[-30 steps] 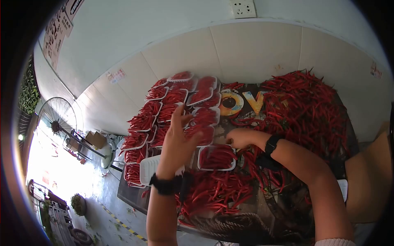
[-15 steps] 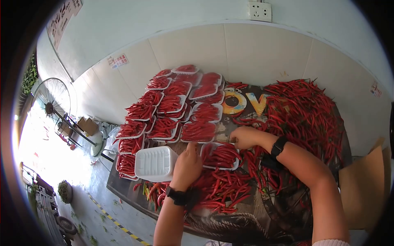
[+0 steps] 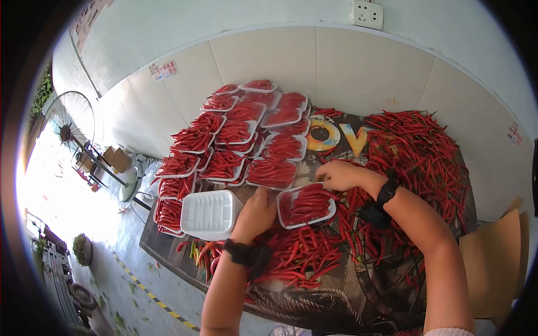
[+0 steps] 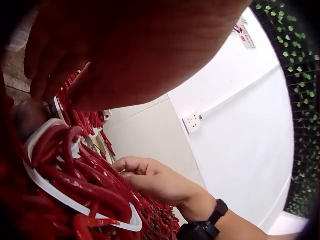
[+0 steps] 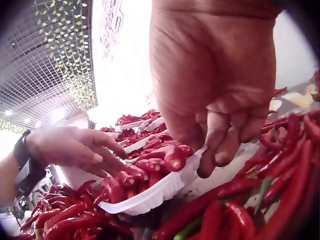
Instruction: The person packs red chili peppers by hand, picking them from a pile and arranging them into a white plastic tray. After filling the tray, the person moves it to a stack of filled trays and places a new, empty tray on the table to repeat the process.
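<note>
A white plastic tray of red chili peppers (image 3: 306, 205) sits before me on the table, the peppers lying side by side in it. At its far right corner my right hand (image 3: 342, 175) pinches the rim; in the right wrist view the fingers (image 5: 221, 145) curl down outside the tray wall. My left hand (image 3: 255, 217) is at the tray's left edge, its fingers loosely extended by the pepper ends in the right wrist view. Just left of that hand stands a stack of empty white trays (image 3: 208, 215). Loose red chili peppers (image 3: 300, 252) lie in front of the filled tray.
Several filled trays (image 3: 224, 134) are stacked in rows at the back left. A big heap of chili peppers (image 3: 420, 151) covers the table's right side. A coiled rope (image 3: 305, 302) lies along the front edge, and a cardboard box (image 3: 493, 263) stands at the right.
My left hand has come down from above the filled trays to the left edge of the pepper tray. The right hand has stayed by its far right corner. The head view has shifted slightly.
</note>
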Demonstrator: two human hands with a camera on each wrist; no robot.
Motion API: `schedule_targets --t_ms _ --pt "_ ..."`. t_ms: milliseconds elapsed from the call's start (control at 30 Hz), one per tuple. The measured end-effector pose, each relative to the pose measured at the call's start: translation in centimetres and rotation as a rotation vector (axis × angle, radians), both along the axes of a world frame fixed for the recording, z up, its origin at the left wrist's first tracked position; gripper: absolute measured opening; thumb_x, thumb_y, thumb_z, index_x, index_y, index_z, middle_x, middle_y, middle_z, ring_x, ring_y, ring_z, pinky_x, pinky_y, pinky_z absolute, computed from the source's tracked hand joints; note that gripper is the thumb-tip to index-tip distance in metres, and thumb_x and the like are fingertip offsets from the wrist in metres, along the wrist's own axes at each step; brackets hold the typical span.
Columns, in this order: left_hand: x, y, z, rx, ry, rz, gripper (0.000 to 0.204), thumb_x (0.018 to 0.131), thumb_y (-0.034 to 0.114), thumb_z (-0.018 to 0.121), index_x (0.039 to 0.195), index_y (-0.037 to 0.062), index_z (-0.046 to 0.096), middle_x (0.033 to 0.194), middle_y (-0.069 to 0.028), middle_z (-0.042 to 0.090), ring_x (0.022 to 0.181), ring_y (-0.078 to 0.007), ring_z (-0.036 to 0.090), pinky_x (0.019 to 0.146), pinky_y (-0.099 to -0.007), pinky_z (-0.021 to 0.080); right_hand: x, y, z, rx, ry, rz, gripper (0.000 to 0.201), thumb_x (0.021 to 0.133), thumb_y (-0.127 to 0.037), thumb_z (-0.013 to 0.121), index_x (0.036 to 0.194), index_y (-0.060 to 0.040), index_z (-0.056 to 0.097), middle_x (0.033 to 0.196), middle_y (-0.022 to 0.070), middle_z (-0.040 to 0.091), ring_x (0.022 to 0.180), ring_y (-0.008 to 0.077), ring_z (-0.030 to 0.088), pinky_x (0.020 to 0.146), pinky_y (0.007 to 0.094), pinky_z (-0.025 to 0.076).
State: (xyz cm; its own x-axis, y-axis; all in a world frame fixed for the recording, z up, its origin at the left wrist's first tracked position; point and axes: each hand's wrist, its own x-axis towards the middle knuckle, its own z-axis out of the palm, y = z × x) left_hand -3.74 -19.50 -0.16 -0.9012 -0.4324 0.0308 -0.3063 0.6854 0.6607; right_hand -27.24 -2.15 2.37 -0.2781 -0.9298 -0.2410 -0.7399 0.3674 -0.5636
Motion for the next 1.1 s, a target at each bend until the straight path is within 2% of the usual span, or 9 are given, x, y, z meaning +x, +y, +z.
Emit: schedule_targets --t_ms 67,133,233,333,467,567,633,900,1100 --pt "-0.4 -0.3 -0.8 0.069 0.057 0.019 0.048 0.093 0.011 0.06 0.136 -0.0056 0.047 0.125 -0.0258 0.067 0.114 -0.0368 0.067 0.093 -0.0427 0.053 -0.7 -0.1 -0.2 -0.053 0.018 0.06 0.033 0.087 -0.012 0.063 0.117 0.0018 0.067 0.093 0.0157 0.074 0.08 0.024 0.069 0.073 0.038 0.054" --pt "-1.2 -1.3 -3.1 0.42 0.154 0.119 0.053 0.092 0.015 0.061 0.14 -0.0038 0.046 0.117 -0.0289 0.069 0.108 -0.0392 0.068 0.095 -0.0414 0.052 -1.1 0.1 -0.3 -0.071 -0.007 0.05 0.032 0.087 -0.011 0.062 0.116 0.0025 0.067 0.089 0.0141 0.073 0.078 0.0212 0.068 0.07 0.0364 0.053" --pt "-0.9 -1.9 -4.6 0.403 0.19 0.078 0.058 0.093 0.014 0.062 0.144 -0.0041 0.042 0.12 -0.0255 0.068 0.11 -0.0343 0.068 0.095 -0.0375 0.052 -0.6 0.9 1.4 -0.039 -0.113 -0.036 0.03 0.088 -0.008 0.061 0.116 0.0036 0.066 0.083 0.0104 0.07 0.074 0.0155 0.063 0.065 0.033 0.05" --pt "0.5 0.1 0.3 0.45 0.097 0.025 0.06 0.099 0.005 0.057 0.152 -0.001 0.031 0.132 -0.0187 0.065 0.117 -0.0227 0.063 0.094 -0.0334 0.052 0.2 2.7 2.0 -0.06 -0.144 -0.094 0.029 0.089 -0.006 0.06 0.115 0.0038 0.065 0.081 0.0075 0.068 0.072 0.0112 0.06 0.063 0.03 0.047" --pt "3.0 4.0 4.7 0.661 0.147 -0.04 0.059 0.101 0.007 0.057 0.153 0.0001 0.029 0.136 -0.018 0.062 0.118 -0.0212 0.062 0.096 -0.0338 0.052 2.3 7.6 2.4 -0.211 -0.119 -0.108 0.027 0.09 -0.005 0.06 0.115 0.0041 0.064 0.085 0.0067 0.068 0.076 0.0088 0.059 0.067 0.0286 0.048" --pt "4.9 7.0 4.9 0.818 0.232 -0.149 0.058 0.104 0.009 0.056 0.154 0.0012 0.029 0.14 -0.0178 0.058 0.12 -0.0217 0.061 0.101 -0.036 0.051 6.1 12.8 3.2 -0.245 -0.246 -0.263 0.027 0.09 -0.004 0.061 0.115 0.0037 0.064 0.089 0.0073 0.069 0.081 0.0084 0.06 0.072 0.0286 0.05" --pt "6.1 9.4 4.7 0.964 0.209 -0.189 0.058 0.102 0.007 0.06 0.151 -0.0024 0.031 0.132 -0.0175 0.06 0.115 -0.02 0.064 0.093 -0.0328 0.054 8.3 16.1 3.4 -0.253 -0.257 -0.336 0.026 0.09 -0.005 0.062 0.115 0.0033 0.064 0.093 0.0077 0.07 0.084 0.0084 0.061 0.076 0.0289 0.051" --pt "9.9 17.0 2.2 0.627 0.032 -0.443 0.062 0.097 0.006 0.067 0.149 -0.0026 0.034 0.125 -0.0204 0.064 0.114 -0.0255 0.067 0.091 -0.034 0.056 20.1 28.2 -0.4 -0.195 -0.195 -0.629 0.026 0.089 -0.012 0.065 0.112 -0.0004 0.066 0.09 0.0153 0.071 0.081 0.0221 0.07 0.074 0.0357 0.053" --pt "11.8 20.0 0.0 0.578 -0.075 -0.454 0.069 0.09 0.009 0.076 0.147 -0.0019 0.039 0.126 -0.0192 0.063 0.112 -0.0245 0.066 0.09 -0.0343 0.057 24.2 31.0 -4.5 -0.31 -0.348 -0.838 0.026 0.092 -0.011 0.065 0.116 0.0007 0.064 0.091 0.0176 0.071 0.083 0.0292 0.071 0.074 0.0386 0.054"
